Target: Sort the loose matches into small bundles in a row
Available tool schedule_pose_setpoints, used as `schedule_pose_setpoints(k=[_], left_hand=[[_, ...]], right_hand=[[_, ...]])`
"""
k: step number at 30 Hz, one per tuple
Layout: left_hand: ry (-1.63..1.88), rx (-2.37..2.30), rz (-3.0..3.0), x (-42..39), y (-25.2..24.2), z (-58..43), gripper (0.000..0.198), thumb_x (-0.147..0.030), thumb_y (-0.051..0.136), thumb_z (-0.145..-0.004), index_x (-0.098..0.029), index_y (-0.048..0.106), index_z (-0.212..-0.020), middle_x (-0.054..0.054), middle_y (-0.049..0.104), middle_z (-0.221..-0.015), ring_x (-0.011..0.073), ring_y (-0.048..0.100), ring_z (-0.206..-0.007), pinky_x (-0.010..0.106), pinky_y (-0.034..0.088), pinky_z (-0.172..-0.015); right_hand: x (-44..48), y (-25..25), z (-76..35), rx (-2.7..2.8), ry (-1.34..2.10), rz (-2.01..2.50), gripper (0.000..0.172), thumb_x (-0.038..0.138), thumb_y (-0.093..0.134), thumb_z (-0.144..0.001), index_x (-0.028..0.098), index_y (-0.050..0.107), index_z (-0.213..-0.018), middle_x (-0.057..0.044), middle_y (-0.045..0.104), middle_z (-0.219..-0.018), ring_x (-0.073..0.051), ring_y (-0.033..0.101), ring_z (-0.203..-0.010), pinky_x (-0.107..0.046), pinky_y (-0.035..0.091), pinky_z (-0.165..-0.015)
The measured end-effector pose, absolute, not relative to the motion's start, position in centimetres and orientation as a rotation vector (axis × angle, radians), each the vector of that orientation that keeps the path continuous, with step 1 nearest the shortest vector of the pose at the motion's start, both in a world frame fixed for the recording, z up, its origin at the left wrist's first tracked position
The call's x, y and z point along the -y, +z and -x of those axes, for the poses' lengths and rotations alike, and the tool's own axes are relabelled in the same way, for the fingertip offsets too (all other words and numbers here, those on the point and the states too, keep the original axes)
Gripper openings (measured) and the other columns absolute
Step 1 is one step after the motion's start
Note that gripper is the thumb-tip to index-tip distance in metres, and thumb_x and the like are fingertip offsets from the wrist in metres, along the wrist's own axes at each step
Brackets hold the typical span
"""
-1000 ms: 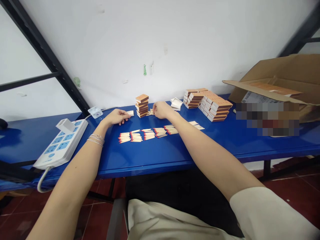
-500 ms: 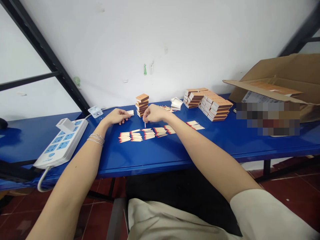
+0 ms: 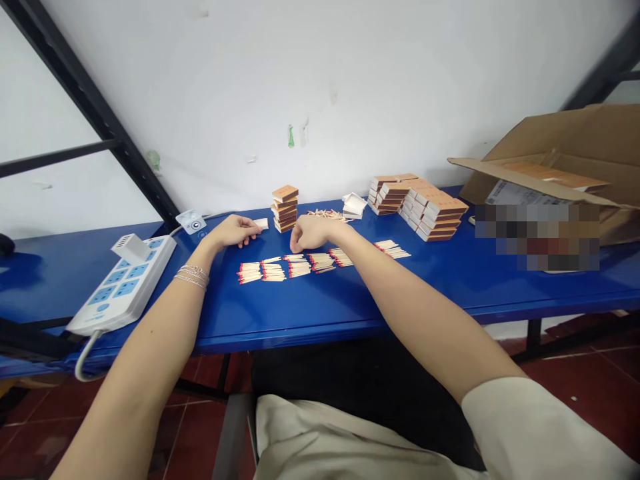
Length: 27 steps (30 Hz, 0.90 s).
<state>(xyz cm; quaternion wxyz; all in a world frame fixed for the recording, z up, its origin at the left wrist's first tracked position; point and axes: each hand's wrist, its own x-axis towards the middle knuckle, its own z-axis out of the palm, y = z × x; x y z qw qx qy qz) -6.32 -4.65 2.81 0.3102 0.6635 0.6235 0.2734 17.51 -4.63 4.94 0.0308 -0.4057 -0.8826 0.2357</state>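
Note:
On the left of the blue table, my left hand (image 3: pixel 236 231) is closed with its fingertips on a small pale matchbox tray (image 3: pixel 262 225). My right hand (image 3: pixel 313 233) is pinched just above the top of a bundle of matches (image 3: pixel 299 269); whatever is between those fingertips is hidden. Several such bundles lie in a row, red heads to the left, and my right forearm covers part of the row. Close behind my right hand stands a stack of matchboxes (image 3: pixel 285 212).
A loose heap of matches (image 3: pixel 327 214) lies behind my right wrist beside white trays (image 3: pixel 354 205). Farther right are piled matchboxes (image 3: pixel 430 207) and an open cardboard box (image 3: pixel 565 153). A power strip (image 3: pixel 123 283) runs along the left, with a white wall (image 3: pixel 350 87) behind.
My right hand has come slightly to the right and down towards the bundle. The match that hung from its fingertips no longer shows there. My left hand has stayed at the tray.

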Motion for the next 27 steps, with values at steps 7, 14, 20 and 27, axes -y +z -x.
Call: schedule_pose_setpoints(k=[7, 14, 20, 27], left_hand=[[0.734, -1.642, -1.753, 4.5, 2.7, 6.4, 0.026, -0.038, 0.079, -0.068, -0.015, 0.066, -0.066, 0.000, 0.058, -0.055, 0.0074, 0.045, -0.042, 0.022, 0.036, -0.040], [0.728, -1.633, -1.775, 4.3, 2.5, 6.7, 0.029, -0.042, 0.078, -0.068, -0.015, 0.066, -0.067, 0.000, 0.057, -0.055, 0.0075, 0.045, -0.042, 0.022, 0.036, -0.040], [0.733, -1.629, -1.767, 4.3, 2.5, 6.7, 0.031, -0.044, 0.078, -0.067, -0.015, 0.067, -0.067, 0.000, 0.058, -0.056, 0.0079, 0.046, -0.044, 0.022, 0.037, -0.041], [0.727, -1.637, -1.762, 4.3, 2.5, 6.7, 0.029, -0.041, 0.079, -0.067, -0.015, 0.065, -0.066, 0.000, 0.057, -0.055, 0.0080, 0.046, -0.043, 0.022, 0.036, -0.041]], right_hand=[[5.0, 4.3, -16.8, 2.695, 0.714, 1.084, 0.022, 0.012, 0.067, -0.067, 0.017, 0.078, -0.085, -0.003, 0.076, -0.088, -0.015, 0.067, -0.078, -0.020, 0.046, -0.065], [6.0, 2.9, -15.0, 2.634, 0.687, 0.947, 0.021, 0.014, 0.064, -0.069, 0.013, 0.077, -0.086, -0.005, 0.076, -0.085, -0.014, 0.065, -0.075, -0.018, 0.043, -0.061], [6.6, 2.9, -14.7, 2.662, 0.764, 0.945, 0.020, 0.015, 0.065, -0.068, 0.014, 0.077, -0.084, -0.005, 0.075, -0.082, -0.014, 0.064, -0.071, -0.019, 0.043, -0.058], [4.6, 4.1, -16.6, 2.491, 0.641, 1.125, 0.016, 0.020, 0.067, -0.072, 0.015, 0.077, -0.084, -0.007, 0.075, -0.088, -0.017, 0.067, -0.080, -0.022, 0.048, -0.070]])
